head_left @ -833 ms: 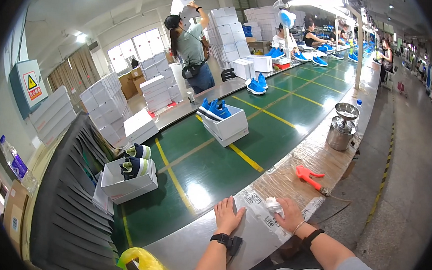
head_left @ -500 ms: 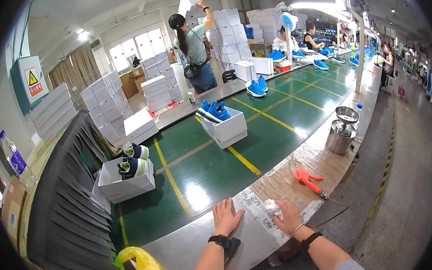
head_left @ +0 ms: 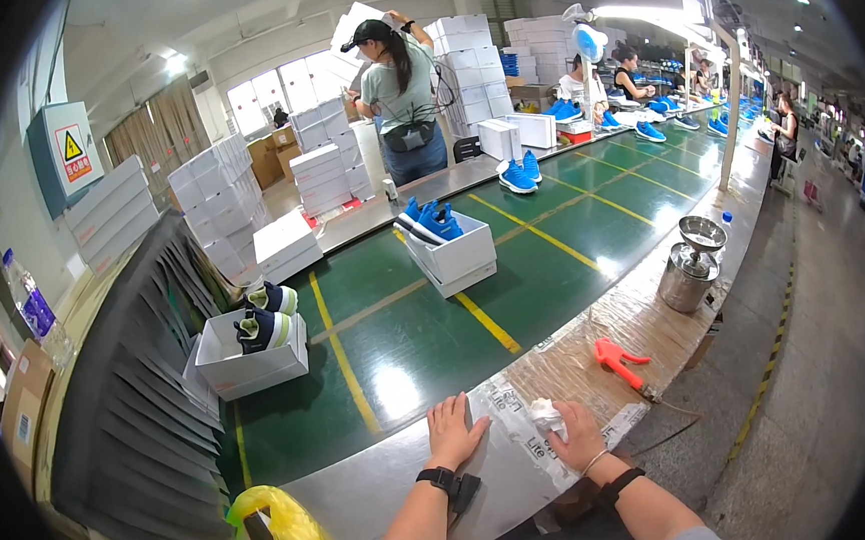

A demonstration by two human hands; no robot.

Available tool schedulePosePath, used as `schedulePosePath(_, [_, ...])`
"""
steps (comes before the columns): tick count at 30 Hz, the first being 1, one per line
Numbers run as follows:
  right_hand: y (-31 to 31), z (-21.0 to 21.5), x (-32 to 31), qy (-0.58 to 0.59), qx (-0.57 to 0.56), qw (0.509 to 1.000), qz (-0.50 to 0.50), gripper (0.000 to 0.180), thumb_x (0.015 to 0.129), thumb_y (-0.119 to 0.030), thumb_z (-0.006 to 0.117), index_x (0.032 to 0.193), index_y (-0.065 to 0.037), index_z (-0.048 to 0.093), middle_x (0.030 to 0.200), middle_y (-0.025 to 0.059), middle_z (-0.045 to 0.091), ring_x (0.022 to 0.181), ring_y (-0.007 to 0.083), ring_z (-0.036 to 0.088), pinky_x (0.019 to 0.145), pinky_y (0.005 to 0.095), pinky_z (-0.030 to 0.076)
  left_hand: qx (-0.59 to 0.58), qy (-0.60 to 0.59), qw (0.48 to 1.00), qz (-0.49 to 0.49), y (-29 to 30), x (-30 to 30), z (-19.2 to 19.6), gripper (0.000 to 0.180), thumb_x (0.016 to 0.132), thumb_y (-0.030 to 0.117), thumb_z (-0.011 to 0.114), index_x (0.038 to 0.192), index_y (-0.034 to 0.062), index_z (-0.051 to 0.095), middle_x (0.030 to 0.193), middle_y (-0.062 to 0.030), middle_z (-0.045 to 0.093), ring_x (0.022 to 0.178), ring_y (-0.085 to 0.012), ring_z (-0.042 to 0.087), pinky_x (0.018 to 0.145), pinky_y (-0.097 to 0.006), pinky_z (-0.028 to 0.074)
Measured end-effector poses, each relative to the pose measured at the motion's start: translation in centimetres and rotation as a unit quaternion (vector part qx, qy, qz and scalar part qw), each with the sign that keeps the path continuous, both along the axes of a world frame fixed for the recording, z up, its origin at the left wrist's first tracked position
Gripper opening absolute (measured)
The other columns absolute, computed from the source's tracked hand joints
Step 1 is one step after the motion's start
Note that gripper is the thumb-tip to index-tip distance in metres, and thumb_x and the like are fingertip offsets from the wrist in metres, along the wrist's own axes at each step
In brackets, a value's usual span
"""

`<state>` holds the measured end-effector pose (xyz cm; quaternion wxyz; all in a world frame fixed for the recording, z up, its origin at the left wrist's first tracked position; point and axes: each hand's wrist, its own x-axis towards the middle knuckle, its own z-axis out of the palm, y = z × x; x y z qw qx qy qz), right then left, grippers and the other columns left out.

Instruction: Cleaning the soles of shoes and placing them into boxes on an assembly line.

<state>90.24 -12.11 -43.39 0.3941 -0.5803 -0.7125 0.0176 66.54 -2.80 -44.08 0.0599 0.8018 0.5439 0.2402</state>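
My left hand [head_left: 454,432] rests flat on the metal edge beside the conveyor, its fingers stretched out and nothing in them. To its right, my right hand [head_left: 581,436] is closed around a crumpled white cloth or tissue [head_left: 545,415] on the taped part of the edge. An orange-red air blow gun [head_left: 619,359] lies beyond the right hand, joined to a hose. On the green belt [head_left: 396,318] stand a white box [head_left: 259,372] with dark navy and lime shoes [head_left: 263,329] and another white box [head_left: 460,258] with blue shoes [head_left: 436,222].
A steel canister with a bowl on top [head_left: 689,274] stands at the right edge. Dark strip curtains [head_left: 136,411] hang at left, near a yellow plastic bag [head_left: 296,535]. Across the belt, a co-worker [head_left: 403,101] lifts a white box near stacked boxes. Blue shoes [head_left: 518,174] sit farther up the belt.
The co-worker across the belt has turned and brought the raised white box lower and to the left. My hands stay in place; the view has shifted slightly.
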Motion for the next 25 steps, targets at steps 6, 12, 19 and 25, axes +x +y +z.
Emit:
schedulePosePath(6, [-0.13,0.41,-0.29,0.002,-0.006,1.000,0.001,0.051,0.070,-0.015,0.066,0.116,-0.004,0.047,0.109,0.0193,0.050,0.100,0.0373,0.050,0.086,0.0428,0.041,0.013,-0.003,1.000,0.000,-0.02,-0.24,-0.16,0.068,0.081,0.049,0.055,0.129,0.0013,0.043,0.126,-0.0149,0.045,0.119,-0.0305,0.037,0.105,-0.045,0.019])
schedulePosePath(12, [-0.18,0.19,-0.43,0.001,-0.009,1.000,0.002,0.053,0.072,-0.018,0.064,0.119,-0.005,0.046,0.111,0.0184,0.049,0.099,0.0364,0.049,0.087,0.0432,0.040,0.009,-0.004,1.000,0.003,-0.01,-0.50,-0.20,0.069,0.081,0.049,0.055,0.129,0.0015,0.043,0.127,-0.0147,0.045,0.120,-0.0309,0.037,0.105,-0.045,0.020])
schedulePosePath(19, [-0.15,0.23,-0.52,0.005,-0.014,1.000,0.006,0.052,0.072,-0.018,0.064,0.119,-0.005,0.047,0.111,0.0185,0.049,0.099,0.0364,0.048,0.087,0.0428,0.040,-0.003,0.002,1.000,0.005,0.03,-0.57,-0.20,0.070,0.081,0.051,0.054,0.130,0.0023,0.042,0.128,-0.0146,0.044,0.121,-0.0315,0.036,0.106,-0.046,0.020])
schedulePosePath(25, [-0.13,0.06,-0.51,0.003,-0.017,1.000,0.004,0.053,0.071,-0.018,0.065,0.120,-0.005,0.046,0.111,0.0185,0.049,0.099,0.0364,0.048,0.087,0.0431,0.040,-0.014,0.002,1.000,0.003,0.16,-0.66,-0.35,0.072,0.081,0.053,0.053,0.132,0.0032,0.040,0.130,-0.0141,0.042,0.122,-0.0315,0.035,0.107,-0.046,0.019])
